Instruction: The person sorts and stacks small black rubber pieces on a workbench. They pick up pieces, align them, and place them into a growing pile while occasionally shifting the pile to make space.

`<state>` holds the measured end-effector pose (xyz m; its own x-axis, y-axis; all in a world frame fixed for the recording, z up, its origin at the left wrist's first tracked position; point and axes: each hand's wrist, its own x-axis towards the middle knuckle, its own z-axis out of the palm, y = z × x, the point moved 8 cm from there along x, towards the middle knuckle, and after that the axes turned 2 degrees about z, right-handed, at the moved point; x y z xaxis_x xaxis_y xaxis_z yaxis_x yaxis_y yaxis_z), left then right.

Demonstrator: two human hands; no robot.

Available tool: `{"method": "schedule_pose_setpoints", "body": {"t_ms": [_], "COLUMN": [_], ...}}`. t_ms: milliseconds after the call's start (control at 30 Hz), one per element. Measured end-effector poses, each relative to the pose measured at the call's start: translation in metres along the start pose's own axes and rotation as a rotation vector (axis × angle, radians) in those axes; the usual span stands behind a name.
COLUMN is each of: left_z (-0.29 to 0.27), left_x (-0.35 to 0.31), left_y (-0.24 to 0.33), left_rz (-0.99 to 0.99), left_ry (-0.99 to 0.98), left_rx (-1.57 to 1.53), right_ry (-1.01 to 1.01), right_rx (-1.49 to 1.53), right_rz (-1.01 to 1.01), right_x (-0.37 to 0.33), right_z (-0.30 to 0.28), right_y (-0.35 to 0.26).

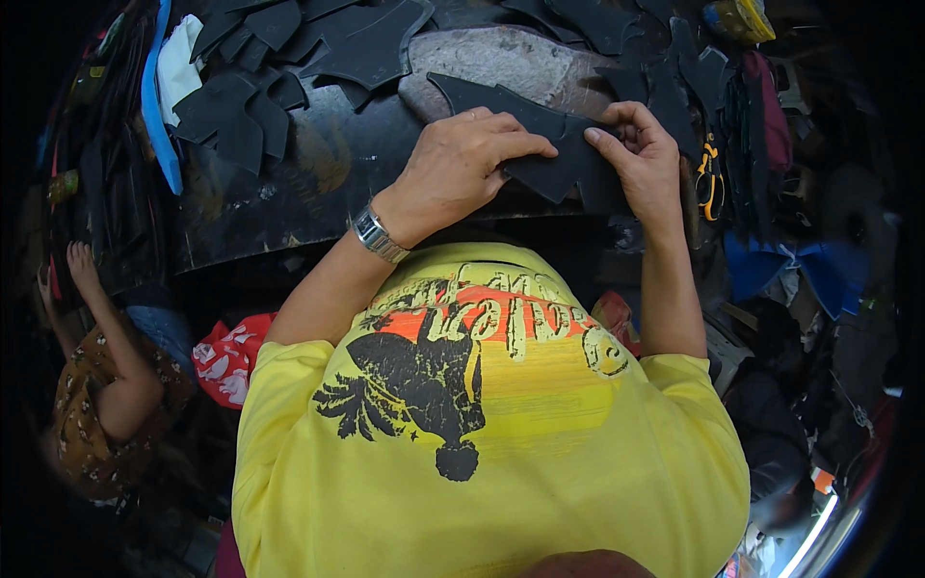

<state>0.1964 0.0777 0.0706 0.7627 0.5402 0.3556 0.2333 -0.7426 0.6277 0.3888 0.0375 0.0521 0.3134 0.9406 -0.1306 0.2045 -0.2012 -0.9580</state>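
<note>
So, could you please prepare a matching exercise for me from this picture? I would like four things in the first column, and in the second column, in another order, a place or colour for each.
Column one
1. Watch
2. Long strip
3. Tool with two handles
4. Piece between the hands

Column two
A. Flat and black, with pointed corners
B. Orange and black, to the right of the right hand
C. On the left wrist
D. Blue, at the left end of the table

Right pairs: 1-C, 2-D, 3-B, 4-A
</note>
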Motion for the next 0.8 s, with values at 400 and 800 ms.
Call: {"method": "schedule_pose_setpoints", "body": {"t_ms": [400, 800], "left_z": [0.0, 0.0], "left_x": [-0.001, 0.001], "left_y": [-0.001, 0.0], "left_rz": [-0.019, -0.025], "left_ry": [0.007, 0.026], "left_rx": [-0.01, -0.003], "right_ry": [0.06, 0.085], "right_rx": [-0.241, -0.369], "right_rz": [-0.055, -0.086], "right_x": [-0.001, -0.008], "right_z": [0.004, 0.009], "right_y": [-0.004, -0.009]}}
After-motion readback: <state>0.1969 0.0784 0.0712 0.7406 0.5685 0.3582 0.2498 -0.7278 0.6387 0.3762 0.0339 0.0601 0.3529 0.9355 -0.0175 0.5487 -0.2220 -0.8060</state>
